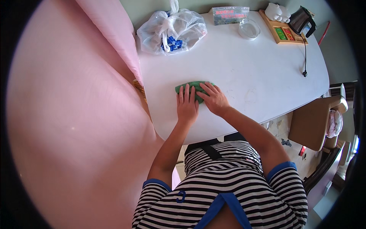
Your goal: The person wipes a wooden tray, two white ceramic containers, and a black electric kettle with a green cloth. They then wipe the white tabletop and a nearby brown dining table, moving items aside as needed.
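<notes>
A folded green cloth [196, 84] lies on the white tabletop [217, 65], near the table's left side. My left hand [187, 106] presses its fingers down over the left and middle of the cloth. From the right, my right hand [215, 99] holds the cloth's right part under spread fingers. The two hands are side by side, and their fingers hide much of the cloth. Faint marks show on the tabletop to the right of my right hand.
At the back stand a tied plastic bag [171, 31], a printed sign [230, 15] and a glass ashtray [249, 29]. A wooden tray [278, 40] carries packets and white cups, with an electric kettle [300, 21] beside them. A pink curtain [71, 114] borders the left; a brown chair [308, 123] stands right.
</notes>
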`<state>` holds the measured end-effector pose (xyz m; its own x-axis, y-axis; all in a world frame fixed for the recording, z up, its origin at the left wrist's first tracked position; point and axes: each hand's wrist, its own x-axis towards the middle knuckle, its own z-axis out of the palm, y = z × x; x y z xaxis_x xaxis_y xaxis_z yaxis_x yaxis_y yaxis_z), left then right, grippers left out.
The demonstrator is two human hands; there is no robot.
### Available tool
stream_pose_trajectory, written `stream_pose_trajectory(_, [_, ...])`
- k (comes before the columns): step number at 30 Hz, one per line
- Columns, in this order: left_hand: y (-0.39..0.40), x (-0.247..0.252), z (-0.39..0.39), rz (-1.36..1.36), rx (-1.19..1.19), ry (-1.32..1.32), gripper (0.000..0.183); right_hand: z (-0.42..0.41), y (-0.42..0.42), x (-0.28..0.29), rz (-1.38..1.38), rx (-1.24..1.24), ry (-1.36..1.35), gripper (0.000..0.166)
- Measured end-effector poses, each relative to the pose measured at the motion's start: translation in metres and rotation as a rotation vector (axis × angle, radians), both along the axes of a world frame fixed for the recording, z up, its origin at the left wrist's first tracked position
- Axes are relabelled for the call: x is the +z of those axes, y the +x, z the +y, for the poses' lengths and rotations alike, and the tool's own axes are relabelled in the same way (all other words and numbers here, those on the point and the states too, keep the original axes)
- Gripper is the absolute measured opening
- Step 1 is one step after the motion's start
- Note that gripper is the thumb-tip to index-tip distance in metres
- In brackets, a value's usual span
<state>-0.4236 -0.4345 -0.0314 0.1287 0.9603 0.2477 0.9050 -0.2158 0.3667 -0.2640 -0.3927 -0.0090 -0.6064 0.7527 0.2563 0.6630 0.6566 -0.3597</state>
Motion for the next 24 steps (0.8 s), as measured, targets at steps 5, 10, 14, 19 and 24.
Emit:
stream_pose_trajectory(5, [-0.002, 0.009, -0.064, -0.030, -0.051, -0.082, 0.060, -0.051, 0.017, -0.003, -0.062, 0.148, -0.031, 0.036])
stream_pose_trajectory(10, [-0.004, 0.015, -0.133, -0.033, -0.049, -0.193, 0.063, -0.091, 0.029, 0.002, -0.053, 0.336, -0.059, 0.037])
stream_pose_trajectory(14, [-0.024, 0.009, -0.112, 0.000, 0.022, -0.133, 0.061, -0.062, -0.002, -0.007, -0.052, 0.365, -0.032, 0.036])
stream_pose_trajectory(19, [-0.069, 0.013, -0.049, 0.003, 0.105, -0.033, 0.056, -0.011, -0.066, -0.006, 0.035, 0.236, 0.031, 0.033])
stream_pose_trajectory(24, [-0.071, 0.007, -0.067, -0.007, 0.089, -0.032, 0.056, -0.029, -0.067, -0.009, -0.015, 0.268, -0.012, 0.032])
